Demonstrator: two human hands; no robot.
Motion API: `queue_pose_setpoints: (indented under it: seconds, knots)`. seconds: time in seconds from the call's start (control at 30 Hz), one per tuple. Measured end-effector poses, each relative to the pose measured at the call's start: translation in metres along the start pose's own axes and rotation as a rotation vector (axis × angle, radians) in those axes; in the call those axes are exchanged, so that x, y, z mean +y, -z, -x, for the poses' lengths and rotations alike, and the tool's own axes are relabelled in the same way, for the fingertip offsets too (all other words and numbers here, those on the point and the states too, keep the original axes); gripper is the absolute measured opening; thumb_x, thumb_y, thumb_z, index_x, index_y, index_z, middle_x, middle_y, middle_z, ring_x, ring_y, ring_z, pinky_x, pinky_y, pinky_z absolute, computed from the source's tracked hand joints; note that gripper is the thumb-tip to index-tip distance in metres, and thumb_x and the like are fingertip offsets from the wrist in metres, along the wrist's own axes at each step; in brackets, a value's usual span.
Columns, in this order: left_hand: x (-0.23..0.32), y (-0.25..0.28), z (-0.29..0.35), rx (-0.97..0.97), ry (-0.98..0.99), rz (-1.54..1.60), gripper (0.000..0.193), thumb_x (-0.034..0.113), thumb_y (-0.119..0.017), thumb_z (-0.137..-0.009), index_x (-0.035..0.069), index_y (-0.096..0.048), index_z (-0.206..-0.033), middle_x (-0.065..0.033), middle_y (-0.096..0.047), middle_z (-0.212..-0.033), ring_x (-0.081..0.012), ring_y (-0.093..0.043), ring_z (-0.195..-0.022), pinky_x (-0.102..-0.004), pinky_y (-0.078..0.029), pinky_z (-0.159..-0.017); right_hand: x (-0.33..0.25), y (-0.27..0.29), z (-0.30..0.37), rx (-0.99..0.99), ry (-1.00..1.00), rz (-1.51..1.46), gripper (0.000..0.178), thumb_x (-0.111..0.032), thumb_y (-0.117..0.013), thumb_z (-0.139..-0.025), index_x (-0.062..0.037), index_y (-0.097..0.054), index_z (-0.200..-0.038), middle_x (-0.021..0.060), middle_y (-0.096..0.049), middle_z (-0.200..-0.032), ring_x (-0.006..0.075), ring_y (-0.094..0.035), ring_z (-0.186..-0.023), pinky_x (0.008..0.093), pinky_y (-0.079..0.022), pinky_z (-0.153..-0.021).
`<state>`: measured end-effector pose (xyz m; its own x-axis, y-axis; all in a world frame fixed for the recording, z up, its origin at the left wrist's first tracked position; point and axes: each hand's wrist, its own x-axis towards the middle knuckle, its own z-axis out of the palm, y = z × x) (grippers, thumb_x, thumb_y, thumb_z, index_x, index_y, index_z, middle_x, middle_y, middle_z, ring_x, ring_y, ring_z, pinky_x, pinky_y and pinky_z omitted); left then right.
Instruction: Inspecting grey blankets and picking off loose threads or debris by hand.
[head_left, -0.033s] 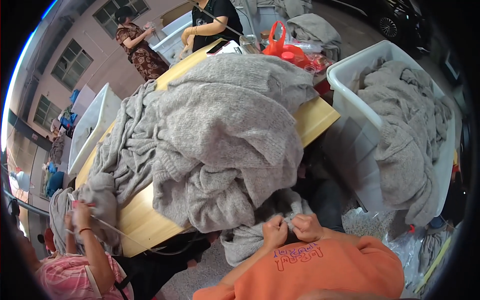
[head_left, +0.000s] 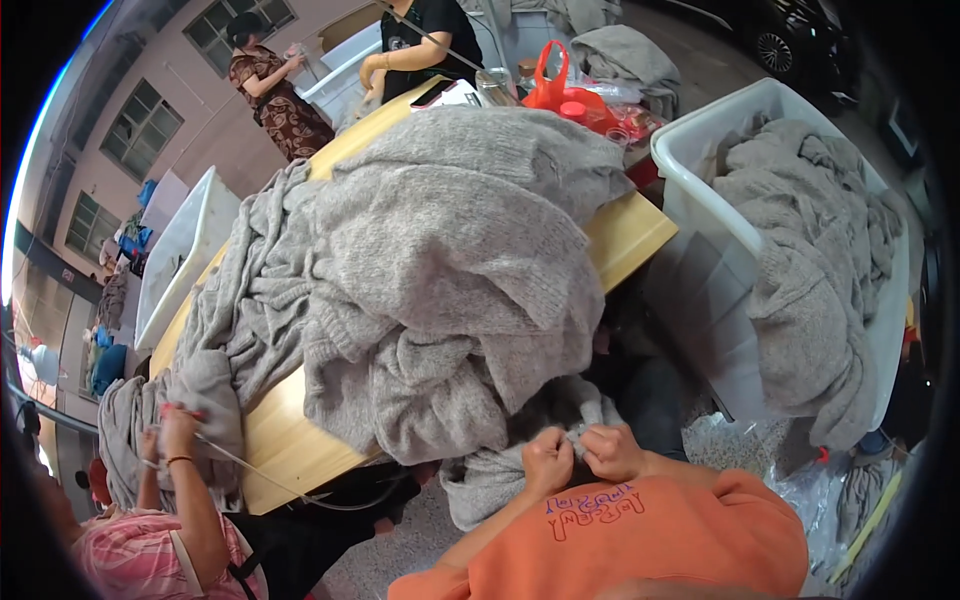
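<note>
A grey knit garment (head_left: 487,484) hangs over my lap, below the near edge of the table. My left hand (head_left: 549,461) is closed in a fist on a part of it. Right beside it my right hand (head_left: 612,452) is closed the same way, its fingers curled in on the knit. The two fists are close together, and the bit of cloth between them is small. A large heap of grey knitwear (head_left: 450,250) lies on the table just beyond my hands.
The wooden table (head_left: 290,440) reaches away from me. A white bin (head_left: 700,190) of grey knitwear stands at right. A co-worker's hands (head_left: 180,430) work on grey knit at left. At the far end are a red bag (head_left: 546,92), a phone (head_left: 433,94) and two people.
The co-worker's hand at left has dropped slightly. My own two hands stay closed on the grey knit in nearly the same place.
</note>
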<state>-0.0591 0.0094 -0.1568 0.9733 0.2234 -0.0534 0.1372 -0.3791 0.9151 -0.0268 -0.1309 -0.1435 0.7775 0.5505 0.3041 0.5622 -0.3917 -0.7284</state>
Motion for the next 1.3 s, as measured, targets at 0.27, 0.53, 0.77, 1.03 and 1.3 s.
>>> queue_pose_setpoints:
  seconds: [0.27,0.53,0.77,1.03,1.3]
  knots:
    - [0.016,0.012,-0.002,-0.067,-0.639,-0.118,0.011,-0.005,-0.058,-0.064,0.002,-0.052,-0.070,-0.0115,-0.050,-0.063,-0.0264,-0.050,-0.053,-0.0325,-0.041,-0.047,0.016,0.012,-0.016,0.328,0.068,0.057,0.030,0.008,-0.047,-0.058,0.0013,-0.051,-0.087,0.0169,-0.051,-0.078,0.0329,-0.053,-0.065,0.0362,-0.046,-0.056]
    - [0.001,0.006,-0.001,-0.098,-0.295,0.004,0.027,-0.006,-0.053,-0.060,0.001,-0.053,-0.086,-0.0133,-0.056,-0.073,-0.0260,-0.056,-0.066,-0.0288,-0.044,-0.059,0.004,0.007,-0.011,-0.206,0.097,-0.549,0.018,0.005,-0.052,-0.068,0.0000,-0.055,-0.085,0.0126,-0.056,-0.083,0.0266,-0.056,-0.078,0.0320,-0.045,-0.067]
    - [0.013,0.027,0.007,-0.106,-0.828,-0.157,0.016,-0.009,-0.054,-0.054,0.002,-0.052,-0.064,-0.0126,-0.058,-0.072,-0.0226,-0.057,-0.062,-0.0299,-0.044,-0.052,0.045,0.017,-0.016,-0.100,-0.235,-0.274,0.023,0.005,-0.052,-0.067,-0.0021,-0.058,-0.089,0.0132,-0.054,-0.102,0.0237,-0.057,-0.081,0.0326,-0.047,-0.066]
    - [0.010,0.033,0.009,-0.301,-0.879,-0.070,0.014,0.006,-0.058,-0.052,0.001,-0.053,-0.064,-0.0123,-0.059,-0.077,-0.0223,-0.056,-0.060,-0.0287,-0.042,-0.050,0.100,-0.013,0.020,0.213,-0.211,0.127,0.011,-0.007,-0.056,-0.071,-0.0030,-0.055,-0.081,0.0082,-0.056,-0.088,0.0238,-0.056,-0.075,0.0295,-0.045,-0.065]
    - [0.007,0.020,0.007,-0.562,-0.621,0.005,0.013,-0.002,-0.055,-0.051,0.001,-0.055,-0.064,-0.0096,-0.060,-0.073,-0.0239,-0.057,-0.060,-0.0322,-0.045,-0.051,0.100,-0.017,0.048,0.571,-0.746,-1.144,0.018,-0.013,-0.044,-0.084,-0.0021,-0.055,-0.093,0.0053,-0.058,-0.089,0.0132,-0.055,-0.079,0.0283,-0.046,-0.074]
